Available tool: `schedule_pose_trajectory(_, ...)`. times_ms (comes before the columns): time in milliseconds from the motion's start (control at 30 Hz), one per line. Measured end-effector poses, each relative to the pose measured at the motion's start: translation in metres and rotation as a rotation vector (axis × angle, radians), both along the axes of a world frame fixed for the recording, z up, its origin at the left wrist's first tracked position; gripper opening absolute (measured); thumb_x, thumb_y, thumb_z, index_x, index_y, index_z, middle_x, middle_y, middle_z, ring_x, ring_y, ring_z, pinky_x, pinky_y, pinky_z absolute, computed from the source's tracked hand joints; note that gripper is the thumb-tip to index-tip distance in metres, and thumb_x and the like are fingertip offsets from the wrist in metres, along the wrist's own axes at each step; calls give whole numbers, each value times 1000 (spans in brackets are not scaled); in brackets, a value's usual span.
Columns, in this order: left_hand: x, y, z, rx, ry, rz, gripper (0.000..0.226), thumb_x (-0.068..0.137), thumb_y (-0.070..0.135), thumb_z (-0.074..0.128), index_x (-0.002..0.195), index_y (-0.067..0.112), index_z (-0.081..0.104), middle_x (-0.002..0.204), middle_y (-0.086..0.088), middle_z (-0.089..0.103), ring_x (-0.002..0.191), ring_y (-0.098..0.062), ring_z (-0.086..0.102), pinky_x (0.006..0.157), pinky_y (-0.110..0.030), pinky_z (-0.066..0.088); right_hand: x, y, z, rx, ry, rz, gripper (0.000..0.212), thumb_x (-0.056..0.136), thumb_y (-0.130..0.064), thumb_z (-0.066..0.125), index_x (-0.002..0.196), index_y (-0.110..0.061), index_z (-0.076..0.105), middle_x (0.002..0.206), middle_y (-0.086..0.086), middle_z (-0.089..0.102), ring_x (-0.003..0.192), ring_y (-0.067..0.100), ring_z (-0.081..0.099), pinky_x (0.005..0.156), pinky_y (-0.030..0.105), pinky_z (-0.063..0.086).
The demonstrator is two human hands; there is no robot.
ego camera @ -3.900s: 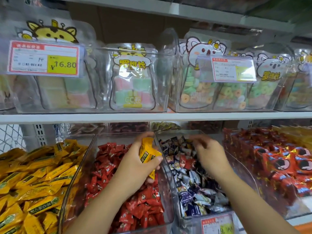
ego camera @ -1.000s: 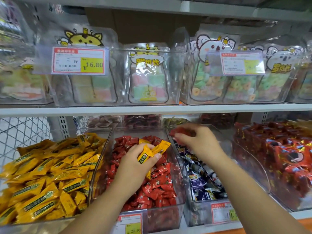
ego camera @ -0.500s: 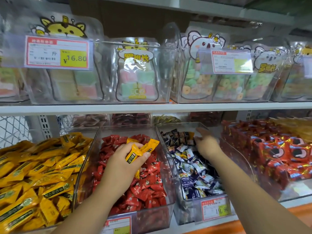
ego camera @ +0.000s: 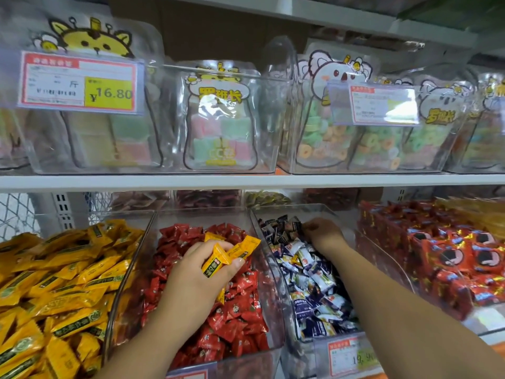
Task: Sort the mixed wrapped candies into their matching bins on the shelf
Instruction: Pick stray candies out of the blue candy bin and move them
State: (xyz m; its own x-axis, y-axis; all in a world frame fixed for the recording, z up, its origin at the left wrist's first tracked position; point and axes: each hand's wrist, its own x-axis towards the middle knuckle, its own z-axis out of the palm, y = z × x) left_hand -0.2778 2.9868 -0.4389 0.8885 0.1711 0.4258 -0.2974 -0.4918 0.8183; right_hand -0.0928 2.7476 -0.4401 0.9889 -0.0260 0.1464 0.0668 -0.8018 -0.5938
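Note:
My left hand [ego camera: 196, 280] hovers over the clear bin of red candies [ego camera: 232, 318] and grips a bunch of yellow wrapped candies [ego camera: 226, 255]. Left of it, a clear bin [ego camera: 128, 272] holds a heap of matching yellow candies [ego camera: 54, 291]. My right hand [ego camera: 325, 236] reaches into the back of the clear bin of blue and white candies [ego camera: 314, 291], fingers curled down among dark wrappers [ego camera: 284, 228]. Whether it holds one is hidden.
Red packets with a cartoon face [ego camera: 442, 258] fill the bin at right. The shelf above [ego camera: 246, 181] carries clear boxes of pastel sweets [ego camera: 221, 132] and price tags [ego camera: 79, 83]. More price labels [ego camera: 352, 356] hang at the front edge.
My right hand has gone from the bin's rear rim down into the dark wrappers at the back. My left hand keeps the yellow candies over the red bin.

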Motion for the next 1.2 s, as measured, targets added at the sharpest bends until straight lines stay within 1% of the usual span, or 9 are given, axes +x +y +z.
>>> schedule_pose_trajectory(200, -2, 3, 1, -1, 7, 1, 8, 83, 36, 69, 90, 34, 65, 87, 2, 61, 66, -1, 58, 56, -9, 40, -24, -2, 27, 231, -278, 25, 22, 96, -27, 49, 83, -11, 56, 66, 2, 57, 58, 16, 53, 56, 30, 39)
schedule_pose_trajectory(300, -2, 3, 0, 6, -1, 12, 7, 83, 35, 70, 89, 35, 65, 85, 4, 61, 67, 1, 57, 56, -8, 38, -52, -7, 46, 56, -264, 235, 7, 97, -21, 51, 96, -15, 50, 77, 9, 60, 61, 22, 56, 52, 26, 39)
schedule_pose_trajectory(367, -2, 3, -1, 10, 0, 11, 7, 83, 35, 70, 88, 36, 65, 85, 3, 62, 67, -1, 58, 56, -9, 39, -69, -5, 44, -191, -67, 380, 10, 98, -21, 49, 106, -18, 52, 88, 7, 63, 59, 14, 53, 49, 21, 39)
schedule_pose_trajectory(500, 1, 4, -3, -38, 8, 7, 9, 82, 37, 71, 83, 42, 64, 84, 1, 64, 66, -11, 63, 58, -22, 45, -69, -8, 18, -431, 50, 417, 33, 100, -23, 44, 131, -21, 51, 128, 8, 59, 100, 21, 59, 76, 26, 44)
schedule_pose_trajectory(667, 3, 5, -6, -42, -2, 21, 11, 82, 37, 72, 82, 44, 63, 85, 2, 64, 67, -13, 64, 60, -30, 50, -65, -11, 7, -156, 103, 344, 58, 86, -36, 69, 138, -23, 48, 142, 2, 49, 127, 20, 49, 104, 31, 41)
schedule_pose_trajectory(833, 4, 4, -5, -25, 1, 23, 8, 82, 38, 71, 83, 41, 64, 84, 4, 65, 70, -11, 63, 62, -28, 47, -64, -15, -3, 87, 46, 275, 41, 84, -30, 73, 122, -28, 58, 118, 0, 58, 112, 20, 56, 95, 35, 48)
schedule_pose_trajectory(967, 4, 4, -3, -34, -3, 17, 6, 83, 37, 70, 84, 40, 65, 83, 3, 64, 69, -11, 62, 61, -26, 43, -64, -26, 13, 351, -51, 259, 40, 88, -24, 68, 126, -29, 56, 112, -2, 64, 96, 16, 61, 71, 9, 46)
schedule_pose_trajectory(1133, 4, 3, -2, -28, -1, 10, 9, 82, 35, 71, 83, 41, 65, 85, 2, 64, 70, -11, 62, 62, -27, 45, -46, -38, 33, 248, -58, 187, 36, 96, -14, 56, 130, -25, 55, 97, 10, 62, 66, 26, 57, 58, 35, 49)
schedule_pose_trajectory(1200, 2, 1, -1, -27, -1, 11, 9, 82, 34, 71, 84, 40, 64, 84, 1, 64, 67, -11, 61, 60, -24, 42, -33, -33, 34, 129, -67, 140, 33, 99, -14, 48, 131, -19, 51, 92, 12, 63, 62, 24, 53, 53, 33, 44)
